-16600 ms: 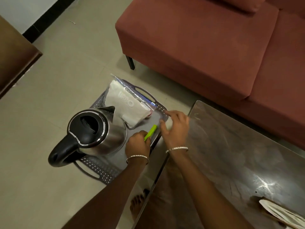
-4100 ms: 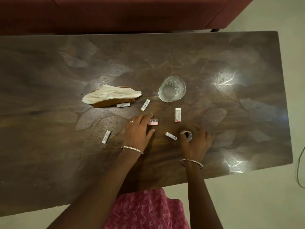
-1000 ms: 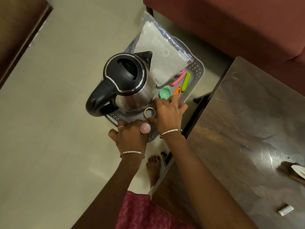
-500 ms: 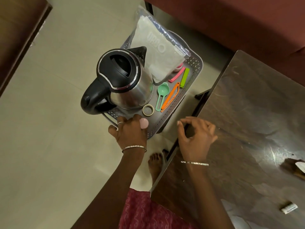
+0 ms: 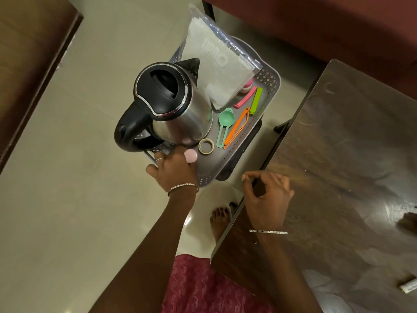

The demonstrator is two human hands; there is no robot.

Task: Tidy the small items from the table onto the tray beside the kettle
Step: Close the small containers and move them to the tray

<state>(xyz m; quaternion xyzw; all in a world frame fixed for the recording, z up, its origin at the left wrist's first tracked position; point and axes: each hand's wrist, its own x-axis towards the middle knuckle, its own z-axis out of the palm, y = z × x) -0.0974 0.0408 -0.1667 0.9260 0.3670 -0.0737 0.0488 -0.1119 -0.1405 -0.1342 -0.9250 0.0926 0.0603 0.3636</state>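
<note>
At the near corner of the tray [image 5: 268, 86], beside the kettle [image 5: 171, 105], my left hand [image 5: 173, 170] has its fingers curled down around a small pink pot [image 5: 190, 155]. I cannot tell whether the pot touches the tray floor. Just beside the pot a tape roll [image 5: 206, 146] lies flat, close to the kettle's base. Beyond it lie a green scoop [image 5: 225, 123] and an orange clip [image 5: 237, 129] side by side, then a pink clip [image 5: 244, 100] and a green clip [image 5: 257, 100]. A plastic bag [image 5: 216, 64] leans over the far end. My right hand [image 5: 266, 195] hangs over the edge of the tabletop [image 5: 349, 154], fingers loosely curled, holding nothing. One white tube [image 5: 407, 285] lies on the tabletop, well apart from both hands.
</note>
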